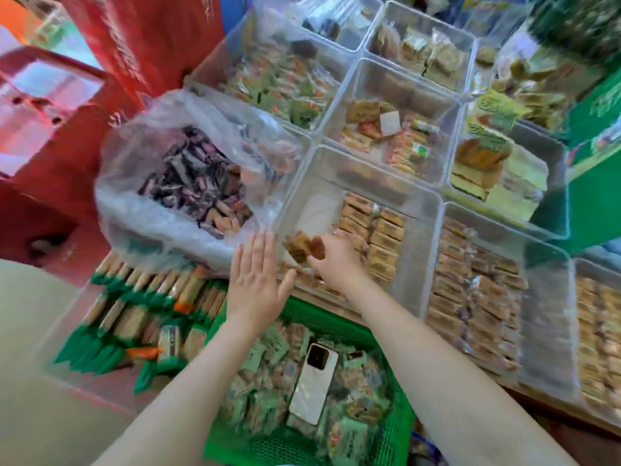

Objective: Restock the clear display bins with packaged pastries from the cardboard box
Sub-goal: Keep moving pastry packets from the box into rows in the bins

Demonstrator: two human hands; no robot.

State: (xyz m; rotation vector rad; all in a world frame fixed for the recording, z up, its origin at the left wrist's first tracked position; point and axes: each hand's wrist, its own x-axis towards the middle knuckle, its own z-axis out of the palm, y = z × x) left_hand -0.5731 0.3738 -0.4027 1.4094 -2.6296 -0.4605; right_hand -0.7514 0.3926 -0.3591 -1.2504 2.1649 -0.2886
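Your right hand (336, 260) is pinching a brown packaged pastry (304, 247) over the near-left corner of the half-filled clear bin (426, 210), likely feeding the gap at 9 o'clock of the stacked rows. Your left hand (255, 280) is hovering flat, fingers spread, holding nothing, at 9 o'clock of the pastry. The phone (314, 385) is lying in the green basket (401, 418) at 6 o'clock. I can't make out a cardboard box.

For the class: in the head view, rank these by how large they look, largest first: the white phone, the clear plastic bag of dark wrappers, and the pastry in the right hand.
1. Clear plastic bag
2. White phone
3. Pastry
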